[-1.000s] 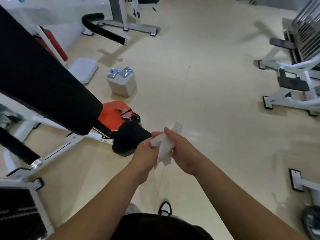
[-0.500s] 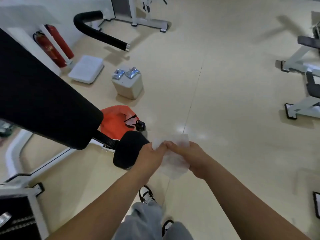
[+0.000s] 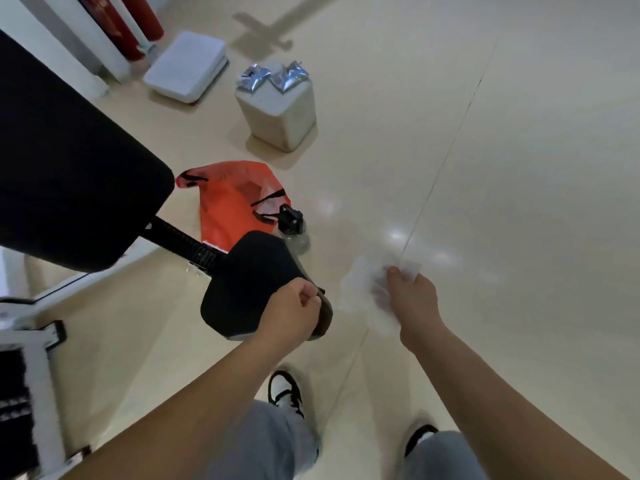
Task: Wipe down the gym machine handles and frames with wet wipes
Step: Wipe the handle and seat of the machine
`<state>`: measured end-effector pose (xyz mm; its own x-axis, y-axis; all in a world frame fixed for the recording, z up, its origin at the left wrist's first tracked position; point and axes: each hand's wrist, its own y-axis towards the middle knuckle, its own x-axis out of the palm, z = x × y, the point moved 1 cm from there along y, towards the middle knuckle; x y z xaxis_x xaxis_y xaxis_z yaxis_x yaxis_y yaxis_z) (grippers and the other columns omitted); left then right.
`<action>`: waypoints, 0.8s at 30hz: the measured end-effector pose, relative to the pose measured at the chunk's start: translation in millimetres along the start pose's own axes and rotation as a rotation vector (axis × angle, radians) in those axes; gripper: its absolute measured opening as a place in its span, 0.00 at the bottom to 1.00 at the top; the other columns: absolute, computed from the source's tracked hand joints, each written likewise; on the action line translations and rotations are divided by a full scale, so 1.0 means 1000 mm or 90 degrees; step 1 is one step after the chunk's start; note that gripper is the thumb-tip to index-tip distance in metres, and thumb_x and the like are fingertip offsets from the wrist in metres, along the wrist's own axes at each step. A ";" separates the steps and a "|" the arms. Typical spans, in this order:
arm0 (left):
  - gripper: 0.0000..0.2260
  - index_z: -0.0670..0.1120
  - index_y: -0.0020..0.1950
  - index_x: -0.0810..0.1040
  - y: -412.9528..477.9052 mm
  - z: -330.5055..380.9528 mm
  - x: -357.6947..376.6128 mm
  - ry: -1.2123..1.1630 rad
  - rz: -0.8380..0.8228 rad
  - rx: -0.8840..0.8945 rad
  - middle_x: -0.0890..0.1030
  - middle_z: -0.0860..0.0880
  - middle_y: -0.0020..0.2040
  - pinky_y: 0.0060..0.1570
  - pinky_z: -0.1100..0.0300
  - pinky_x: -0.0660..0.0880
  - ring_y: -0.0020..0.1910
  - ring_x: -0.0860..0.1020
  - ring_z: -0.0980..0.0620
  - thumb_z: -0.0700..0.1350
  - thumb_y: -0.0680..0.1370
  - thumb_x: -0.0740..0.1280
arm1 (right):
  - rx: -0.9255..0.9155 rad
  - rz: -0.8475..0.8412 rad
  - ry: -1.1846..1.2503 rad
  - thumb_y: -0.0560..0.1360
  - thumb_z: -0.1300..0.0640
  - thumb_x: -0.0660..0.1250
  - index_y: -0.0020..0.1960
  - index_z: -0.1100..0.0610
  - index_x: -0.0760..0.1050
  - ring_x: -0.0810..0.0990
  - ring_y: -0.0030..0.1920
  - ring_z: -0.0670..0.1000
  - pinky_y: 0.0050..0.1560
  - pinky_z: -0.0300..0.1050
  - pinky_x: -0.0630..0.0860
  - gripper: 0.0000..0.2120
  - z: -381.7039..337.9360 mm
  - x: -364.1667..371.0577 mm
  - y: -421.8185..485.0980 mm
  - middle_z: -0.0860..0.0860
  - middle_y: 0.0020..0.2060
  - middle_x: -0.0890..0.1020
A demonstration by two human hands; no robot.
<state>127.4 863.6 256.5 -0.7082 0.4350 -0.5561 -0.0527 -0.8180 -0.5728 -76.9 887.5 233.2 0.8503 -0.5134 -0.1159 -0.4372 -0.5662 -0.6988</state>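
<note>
A crumpled white wet wipe point(image 3: 360, 289) hangs from my right hand point(image 3: 414, 301), which pinches its top edge above the floor. My left hand point(image 3: 294, 315) hovers over the right edge of the small black seat pad point(image 3: 246, 275), fingers loosely curled with nothing in them. A black notched bar joins that seat to the large black back pad point(image 3: 69, 161) at the left. The machine's white frame point(image 3: 41, 372) runs along the lower left.
An orange bag point(image 3: 232, 206) and a clear bottle with a black cap point(image 3: 294, 228) lie on the floor behind the seat. Farther back stand a beige box topped with silver packets point(image 3: 280, 112), a white flat step point(image 3: 187, 67) and red fire extinguishers point(image 3: 138, 26).
My left hand has let go of the wipe and moved left over the seat pad. My right hand alone holds the wipe. The view has tilted down and moved closer.
</note>
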 end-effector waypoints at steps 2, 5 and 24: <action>0.04 0.53 0.56 0.78 0.038 -0.026 0.024 0.117 0.049 0.035 0.79 0.55 0.52 0.53 0.55 0.80 0.50 0.80 0.55 0.48 0.82 0.65 | -0.022 -0.015 -0.031 0.84 0.51 0.63 0.61 0.57 0.79 0.85 0.53 0.54 0.59 0.52 0.81 0.12 0.031 0.012 0.049 0.52 0.54 0.85; 0.04 0.54 0.53 0.78 0.081 -0.059 0.056 0.237 0.139 0.122 0.75 0.56 0.49 0.45 0.59 0.77 0.46 0.77 0.57 0.51 0.82 0.65 | -0.055 -0.058 -0.072 0.85 0.51 0.61 0.61 0.53 0.77 0.82 0.58 0.54 0.66 0.54 0.77 0.10 0.081 0.036 0.118 0.51 0.57 0.84; 0.08 0.52 0.48 0.80 0.117 -0.090 0.106 0.264 0.443 0.280 0.76 0.56 0.42 0.37 0.54 0.76 0.38 0.76 0.55 0.49 0.80 0.62 | -0.111 -0.466 -0.289 0.86 0.38 0.48 0.49 0.58 0.86 0.80 0.46 0.54 0.47 0.47 0.74 0.34 0.193 0.162 0.271 0.52 0.45 0.85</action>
<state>109.2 847.8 76.7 -0.3760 -0.1777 -0.9094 -0.0330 -0.9783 0.2048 -1.3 775.5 -111.0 0.9528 0.3028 0.0234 0.2568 -0.7621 -0.5944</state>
